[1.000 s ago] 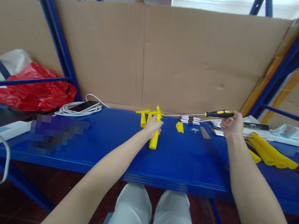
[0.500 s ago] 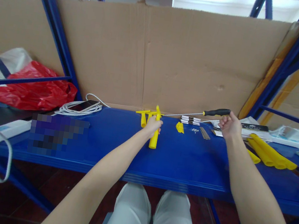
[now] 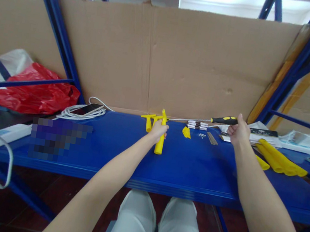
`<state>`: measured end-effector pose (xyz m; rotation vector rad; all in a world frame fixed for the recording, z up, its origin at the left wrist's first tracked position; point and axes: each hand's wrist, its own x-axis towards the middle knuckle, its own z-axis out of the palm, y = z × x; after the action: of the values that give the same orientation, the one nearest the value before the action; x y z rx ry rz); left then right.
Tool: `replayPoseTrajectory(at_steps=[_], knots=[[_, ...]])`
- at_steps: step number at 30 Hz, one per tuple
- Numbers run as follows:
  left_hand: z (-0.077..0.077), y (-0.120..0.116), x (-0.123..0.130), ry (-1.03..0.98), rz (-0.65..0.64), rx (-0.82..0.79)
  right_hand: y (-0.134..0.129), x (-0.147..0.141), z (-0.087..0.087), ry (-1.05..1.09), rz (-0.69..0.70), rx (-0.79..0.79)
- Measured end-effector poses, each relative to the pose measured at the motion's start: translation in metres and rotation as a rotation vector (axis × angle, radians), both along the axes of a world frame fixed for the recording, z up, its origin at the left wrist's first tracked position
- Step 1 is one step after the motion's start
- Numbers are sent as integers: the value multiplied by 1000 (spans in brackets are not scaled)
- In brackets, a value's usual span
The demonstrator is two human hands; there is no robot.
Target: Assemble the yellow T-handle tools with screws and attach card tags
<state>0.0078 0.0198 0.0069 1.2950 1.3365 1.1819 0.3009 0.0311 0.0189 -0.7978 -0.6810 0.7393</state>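
My left hand [image 3: 159,130] is wrapped round a yellow T-shaped tool with a tubular handle [image 3: 158,146], held upright over the blue shelf. In my right hand [image 3: 240,132] is the end of a long screwdriver's black and yellow handle [image 3: 225,120]. The screwdriver's thin shaft runs left, nearly level, to the head of the yellow tool; its tip is hidden there. Just left of my left hand lie more yellow T-shaped pieces [image 3: 149,123]. Between my hands are a small yellow piece [image 3: 187,132], tiny screws [image 3: 202,135] and flat metal strips [image 3: 212,138].
Small white packs [image 3: 197,125] are stacked at the back. Yellow tubes [image 3: 280,159] lie right of my right hand, near a white power strip [image 3: 303,147]. At left are a coiled white cable [image 3: 82,114], a phone and a red plastic bag [image 3: 37,89]. Cardboard [image 3: 186,66] stands behind.
The screwdriver handle has turned about its length, showing different yellow patches, and my right fingers have shifted on its end. My left hand and the yellow tool stay in place.
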Motion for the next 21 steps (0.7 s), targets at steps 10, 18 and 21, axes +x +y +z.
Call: replayPoseTrajectory(at_steps=[10, 18, 21], knots=[[2, 0, 0, -8, -3, -22, -6, 0, 7, 29, 93, -43], [-1, 2, -1, -4, -6, -3, 0, -1, 1, 3, -4, -12], [-1, 2, -1, -2, -5, 2, 2, 2, 1, 16, 10, -19]])
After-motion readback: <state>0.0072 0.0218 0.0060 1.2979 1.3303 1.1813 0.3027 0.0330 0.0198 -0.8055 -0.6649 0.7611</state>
